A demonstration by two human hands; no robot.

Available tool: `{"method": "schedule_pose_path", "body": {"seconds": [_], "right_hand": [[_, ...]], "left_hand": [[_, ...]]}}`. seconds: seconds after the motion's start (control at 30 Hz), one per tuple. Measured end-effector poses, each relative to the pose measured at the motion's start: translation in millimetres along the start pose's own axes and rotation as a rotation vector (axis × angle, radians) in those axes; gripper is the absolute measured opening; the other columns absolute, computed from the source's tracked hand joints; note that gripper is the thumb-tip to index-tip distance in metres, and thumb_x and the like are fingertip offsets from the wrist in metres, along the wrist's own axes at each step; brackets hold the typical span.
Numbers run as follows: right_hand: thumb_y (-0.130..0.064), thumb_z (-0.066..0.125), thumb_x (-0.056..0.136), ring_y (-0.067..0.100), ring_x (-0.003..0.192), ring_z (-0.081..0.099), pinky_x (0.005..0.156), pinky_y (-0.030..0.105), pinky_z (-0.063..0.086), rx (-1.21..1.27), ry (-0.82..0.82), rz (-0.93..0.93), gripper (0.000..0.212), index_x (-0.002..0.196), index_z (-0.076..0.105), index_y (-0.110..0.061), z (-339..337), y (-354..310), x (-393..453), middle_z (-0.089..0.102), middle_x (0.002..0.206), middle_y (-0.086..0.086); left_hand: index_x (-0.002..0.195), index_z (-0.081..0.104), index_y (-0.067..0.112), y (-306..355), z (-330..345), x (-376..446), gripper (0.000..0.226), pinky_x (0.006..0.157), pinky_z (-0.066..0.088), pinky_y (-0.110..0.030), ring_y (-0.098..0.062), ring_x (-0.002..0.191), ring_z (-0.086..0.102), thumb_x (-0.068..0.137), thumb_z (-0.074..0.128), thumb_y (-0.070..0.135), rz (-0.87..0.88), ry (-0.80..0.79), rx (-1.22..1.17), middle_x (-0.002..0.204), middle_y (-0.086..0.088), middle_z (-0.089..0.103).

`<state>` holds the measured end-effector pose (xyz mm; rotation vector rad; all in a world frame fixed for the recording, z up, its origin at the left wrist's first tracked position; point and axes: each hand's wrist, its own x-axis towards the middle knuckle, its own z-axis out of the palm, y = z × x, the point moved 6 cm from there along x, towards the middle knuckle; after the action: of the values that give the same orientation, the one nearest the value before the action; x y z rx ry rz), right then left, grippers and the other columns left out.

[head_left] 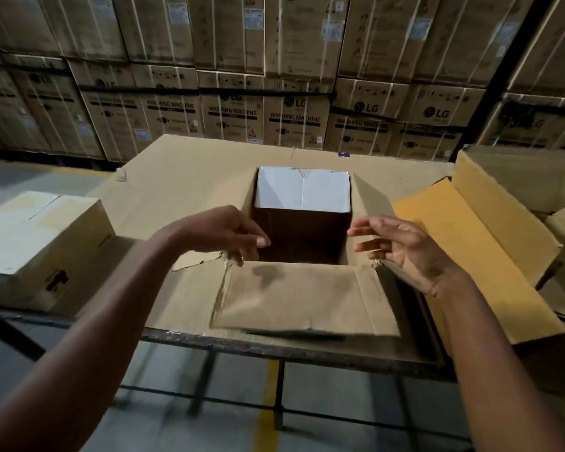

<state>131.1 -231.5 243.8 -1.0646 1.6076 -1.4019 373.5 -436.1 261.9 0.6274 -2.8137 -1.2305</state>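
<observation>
The left hand [222, 234] hovers over the near-left corner of the open cardboard box [302, 236]. Its fingers are loosely curled and hold nothing. The fingertips come close to the torn flap corner, though contact cannot be made out. The right hand [408, 252] hangs opposite, over the box's right rim, fingers spread, relaxed and also empty.

Between the two hands gapes the box's dark mouth, its depth lost in shadow. Below both wrists the near flap [307, 298] lies folded outward, its edge just short of the table edge [209, 342]. Beyond the fingertips the far flap [302, 190] stands up (white on its inner face).

A cardboard sheet [177, 177] spreads under the box, with bare room beyond the left hand. Left of the left forearm, well apart, sits a closed carton [36, 233]. Just right of the right hand an open yellowish carton [470, 230] crowds that side. Far ahead of both hands rise stacked washing-machine cartons [235, 112].
</observation>
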Motion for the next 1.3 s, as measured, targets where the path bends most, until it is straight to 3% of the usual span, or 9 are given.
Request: {"method": "schedule_pose_path", "body": {"seconds": [0.1, 0.17, 0.37, 0.53, 0.7, 0.9, 1.0, 1.17, 1.3], "right_hand": [[-0.034, 0.069, 0.098, 0.012, 0.108, 0.070, 0.088, 0.032, 0.053, -0.353, -0.002, -0.024, 0.026, 0.123, 0.073, -0.033, 20.1, 5.6, -3.9, 0.074, 0.120, -0.009], [-0.036, 0.079, 0.091, 0.009, 0.117, 0.063, 0.091, 0.033, 0.051, -0.562, -0.049, -0.003, 0.041, 0.129, 0.067, -0.041, 37.8, 18.6, -4.5, 0.067, 0.129, -0.014], [-0.037, 0.077, 0.090, 0.012, 0.121, 0.056, 0.107, 0.042, 0.034, -1.102, 0.041, -0.093, 0.051, 0.136, 0.057, -0.047, 65.2, 37.3, -2.7, 0.064, 0.132, -0.019], [-0.035, 0.074, 0.094, 0.011, 0.116, 0.058, 0.110, 0.041, 0.036, -1.174, 0.082, -0.205, 0.049, 0.140, 0.058, -0.041, 71.4, 40.4, -6.1, 0.066, 0.128, -0.015], [-0.053, 0.061, 0.098, 0.010, 0.116, 0.057, 0.107, 0.041, 0.040, -1.014, 0.059, -0.167, 0.039, 0.135, 0.062, -0.040, 62.0, 34.1, 1.9, 0.065, 0.130, -0.016], [-0.047, 0.063, 0.099, 0.017, 0.117, 0.062, 0.089, 0.034, 0.051, -1.115, 0.020, -0.084, 0.043, 0.138, 0.062, -0.028, 47.7, 27.6, 69.9, 0.064, 0.133, -0.005], [-0.046, 0.064, 0.099, 0.024, 0.126, 0.059, 0.094, 0.039, 0.052, -1.225, -0.088, 0.042, 0.050, 0.144, 0.056, -0.026, 43.3, 41.6, 118.9, 0.058, 0.144, 0.001], [-0.047, 0.068, 0.096, 0.032, 0.144, 0.045, 0.112, 0.047, 0.044, -1.327, -0.337, 0.304, 0.075, 0.160, 0.037, -0.023, 43.0, 84.9, 175.1, 0.034, 0.166, 0.006], [-0.050, 0.068, 0.095, 0.039, 0.149, 0.035, 0.114, 0.053, 0.042, -1.326, -0.317, 0.357, 0.083, 0.163, 0.028, -0.024, 37.3, 93.6, 198.1, 0.003, 0.174, 0.003]], "left_hand": [[0.130, 0.068, 0.024, -12.5, 34.1, 11.5, 0.039, 0.098, 0.055, -0.034, -0.006, 0.110, 0.066, 0.092, 0.074, 0.033, 0.047, 0.028, 0.215, 0.125, 0.009, 0.070], [0.139, 0.060, 0.024, -15.9, 55.8, 16.6, 0.052, 0.098, 0.053, -0.033, -0.009, 0.116, 0.061, 0.090, 0.075, 0.032, 0.038, 0.030, 0.257, 0.129, 0.010, 0.063], [0.122, 0.061, 0.042, -31.8, 81.4, 29.6, 0.044, 0.073, 0.059, -0.040, -0.011, 0.089, 0.068, 0.081, 0.078, 0.042, -0.010, 0.154, 0.478, 0.105, 0.014, 0.071], [0.116, 0.065, 0.041, -33.5, 82.6, 30.5, 0.031, 0.068, 0.057, -0.036, -0.009, 0.085, 0.068, 0.086, 0.070, 0.048, -0.005, 0.174, 0.442, 0.100, 0.014, 0.072], [0.116, 0.066, 0.041, -28.8, 78.3, 34.5, 0.053, 0.070, 0.058, -0.042, -0.012, 0.085, 0.067, 0.090, 0.034, 0.074, -0.018, 0.229, 0.379, 0.102, 0.013, 0.072], [0.119, 0.066, 0.040, -20.8, 61.2, 99.0, 0.027, 0.083, 0.057, -0.042, -0.014, 0.097, 0.066, 0.099, 0.050, 0.046, -0.097, 0.209, 0.390, 0.112, 0.011, 0.071], [0.129, 0.063, 0.035, -40.6, 55.7, 148.3, 0.032, 0.093, 0.056, -0.044, -0.016, 0.108, 0.065, 0.098, 0.055, 0.040, -0.165, 0.106, 0.403, 0.125, 0.004, 0.068], [0.152, 0.044, 0.021, -75.7, 57.6, 205.6, 0.055, 0.111, 0.043, -0.045, -0.028, 0.136, 0.050, 0.101, 0.056, 0.039, -0.328, -0.044, 0.467, 0.152, -0.009, 0.049], [0.161, 0.023, 0.022, -84.5, 53.9, 224.6, 0.076, 0.119, 0.028, -0.052, -0.033, 0.152, 0.024, 0.098, 0.057, 0.048, -0.354, -0.036, 0.535, 0.165, -0.011, 0.023]]}}
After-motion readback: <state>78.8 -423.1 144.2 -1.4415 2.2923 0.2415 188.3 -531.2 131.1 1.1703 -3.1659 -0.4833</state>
